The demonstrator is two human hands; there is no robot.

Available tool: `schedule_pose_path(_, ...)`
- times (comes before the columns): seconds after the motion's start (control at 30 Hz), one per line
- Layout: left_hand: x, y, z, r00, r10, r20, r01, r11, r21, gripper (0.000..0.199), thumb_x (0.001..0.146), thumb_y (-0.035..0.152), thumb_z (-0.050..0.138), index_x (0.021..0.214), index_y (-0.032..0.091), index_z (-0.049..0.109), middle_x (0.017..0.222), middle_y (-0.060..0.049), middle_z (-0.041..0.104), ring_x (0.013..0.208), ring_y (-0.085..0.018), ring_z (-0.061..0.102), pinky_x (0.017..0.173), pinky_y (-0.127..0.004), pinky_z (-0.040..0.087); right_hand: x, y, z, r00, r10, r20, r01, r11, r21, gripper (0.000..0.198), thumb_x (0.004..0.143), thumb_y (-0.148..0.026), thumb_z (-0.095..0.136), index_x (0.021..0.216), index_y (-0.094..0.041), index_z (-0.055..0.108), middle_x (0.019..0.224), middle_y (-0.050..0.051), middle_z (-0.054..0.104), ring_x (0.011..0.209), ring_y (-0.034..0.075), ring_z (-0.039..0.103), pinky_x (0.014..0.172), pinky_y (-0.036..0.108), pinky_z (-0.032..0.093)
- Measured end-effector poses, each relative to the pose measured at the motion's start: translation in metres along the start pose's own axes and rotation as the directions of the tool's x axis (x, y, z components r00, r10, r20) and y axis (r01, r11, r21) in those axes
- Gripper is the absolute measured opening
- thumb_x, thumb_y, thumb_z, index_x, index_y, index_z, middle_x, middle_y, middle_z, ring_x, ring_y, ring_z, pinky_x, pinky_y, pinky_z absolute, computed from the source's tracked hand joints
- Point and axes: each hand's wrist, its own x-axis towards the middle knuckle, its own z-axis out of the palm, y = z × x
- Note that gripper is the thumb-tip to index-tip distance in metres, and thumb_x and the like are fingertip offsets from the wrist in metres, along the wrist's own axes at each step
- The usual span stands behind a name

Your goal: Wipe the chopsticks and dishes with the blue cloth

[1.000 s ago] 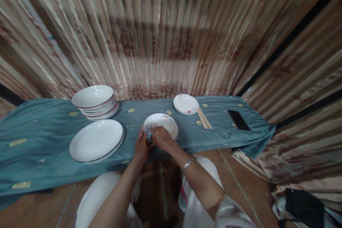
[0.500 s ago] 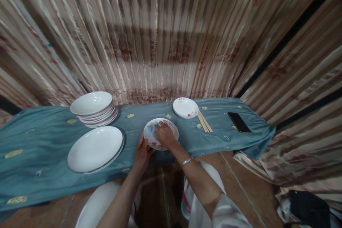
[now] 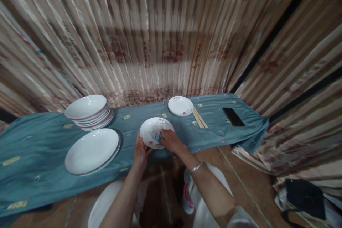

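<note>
White floral porcelain dish (image 3: pixel 152 130), near the wooden chopsticks (image 3: pixel 199 118): your left hand (image 3: pixel 140 151) grips its rim, your right hand (image 3: pixel 171 140) presses a blue cloth (image 3: pixel 157 136) inside.

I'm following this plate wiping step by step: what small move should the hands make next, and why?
Probably sweep the right hand with its bluish cloth across to the far side of the small flowered plate. The cloth sits near the middle, while the left hand grips the near rim, tilting the plate steady for another pass.
</note>
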Motion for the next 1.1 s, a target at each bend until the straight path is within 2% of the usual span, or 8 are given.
schedule_pose_path(0.13, 0.001, 0.001, 0.003, 0.999, -0.032, -0.031, 0.031, 0.999, -0.018, 0.051, 0.092, 0.039, 0.045, 0.142, 0.035, 0.039, 0.123, -0.007, 0.063, 0.083, -0.016, 0.066, 0.064, -0.026, 0.054, -0.012, -0.013, 0.002, 0.993, -0.116, -0.031, 0.119, 0.983, 0.139, 0.058, 0.089, -0.017, 0.050, 0.144, -0.008, 0.035, 0.125, 0.019, 0.062, 0.113, 0.026, 0.060, 0.096, 0.038, 0.047)
schedule_pose_path(0.3, 0.004, 0.007, 0.000, 0.994, -0.104, -0.021, 0.103, 0.994, -0.046, 0.050, 0.092, 0.042, 0.040, 0.142, 0.033, 0.039, 0.107, -0.005, 0.068, 0.078, -0.016, 0.065, 0.063, -0.025, 0.052, -0.016, -0.029, 0.008, 0.947, -0.294, -0.128, 0.318, 0.909, 0.269, 0.045, 0.091, -0.010, 0.044, 0.133, -0.021, 0.052, 0.127, 0.011, 0.062, 0.114, 0.021, 0.060, 0.096, 0.034, 0.049)
schedule_pose_path(0.4, 0.008, 0.012, -0.002, 0.995, -0.092, 0.030, 0.092, 0.996, -0.017, 0.049, 0.091, 0.041, 0.044, 0.138, 0.030, 0.043, 0.104, -0.006, 0.068, 0.079, -0.017, 0.065, 0.062, -0.025, 0.051, -0.013, -0.033, 0.015, 0.938, -0.304, -0.163, 0.341, 0.891, 0.299, 0.043, 0.091, -0.009, 0.043, 0.131, -0.020, 0.054, 0.126, 0.010, 0.061, 0.114, 0.021, 0.060, 0.095, 0.033, 0.049)
schedule_pose_path(0.57, 0.015, 0.013, -0.005, 0.996, 0.013, 0.083, -0.014, 1.000, 0.013, 0.046, 0.090, 0.036, 0.048, 0.134, 0.023, 0.048, 0.116, -0.009, 0.064, 0.088, -0.017, 0.064, 0.060, -0.023, 0.051, -0.005, -0.033, 0.030, 0.926, -0.281, -0.254, 0.359, 0.863, 0.354, 0.045, 0.092, -0.009, 0.040, 0.134, -0.016, 0.051, 0.137, 0.013, 0.053, 0.128, 0.020, 0.050, 0.106, 0.035, 0.043)
schedule_pose_path(0.77, 0.027, 0.004, -0.013, 0.996, -0.065, 0.067, 0.065, 0.998, 0.004, 0.044, 0.094, 0.038, 0.041, 0.132, 0.017, 0.049, 0.120, -0.013, 0.063, 0.095, -0.021, 0.066, 0.069, -0.028, 0.055, 0.016, -0.034, 0.030, 0.900, -0.317, -0.300, 0.422, 0.806, 0.414, 0.048, 0.094, -0.010, 0.036, 0.139, -0.019, 0.045, 0.139, 0.010, 0.052, 0.131, 0.017, 0.047, 0.108, 0.035, 0.042)
schedule_pose_path(0.87, 0.030, 0.002, -0.016, 0.996, -0.047, 0.074, 0.047, 0.999, -0.003, 0.045, 0.091, 0.037, 0.049, 0.131, 0.018, 0.051, 0.126, -0.014, 0.061, 0.104, -0.024, 0.064, 0.075, -0.031, 0.056, 0.029, -0.035, 0.024, 0.890, -0.316, -0.329, 0.429, 0.823, 0.371, 0.047, 0.094, -0.012, 0.036, 0.139, -0.015, 0.045, 0.141, 0.013, 0.049, 0.134, 0.018, 0.043, 0.110, 0.036, 0.040)
schedule_pose_path(1.0, 0.033, -0.001, -0.021, 0.994, -0.029, 0.103, 0.029, 1.000, 0.004, 0.066, 0.077, 0.026, 0.069, 0.139, 0.023, 0.045, 0.133, -0.012, 0.058, 0.110, -0.027, 0.063, 0.080, -0.034, 0.056, 0.045, -0.038, 0.019, 0.878, -0.330, -0.347, 0.427, 0.867, 0.256, 0.047, 0.090, -0.009, 0.042, 0.137, -0.014, 0.048, 0.140, 0.014, 0.050, 0.135, 0.019, 0.039, 0.112, 0.036, 0.038)
schedule_pose_path(1.1, 0.036, -0.005, -0.025, 0.996, -0.034, 0.088, 0.035, 0.999, -0.006, 0.077, 0.074, 0.024, 0.070, 0.143, 0.026, 0.039, 0.133, -0.013, 0.059, 0.112, -0.029, 0.062, 0.081, -0.037, 0.056, 0.056, -0.036, 0.020, 0.886, -0.318, -0.339, 0.398, 0.895, 0.201, 0.049, 0.086, -0.007, 0.048, 0.135, -0.011, 0.050, 0.139, 0.016, 0.049, 0.135, 0.022, 0.039, 0.114, 0.037, 0.036)
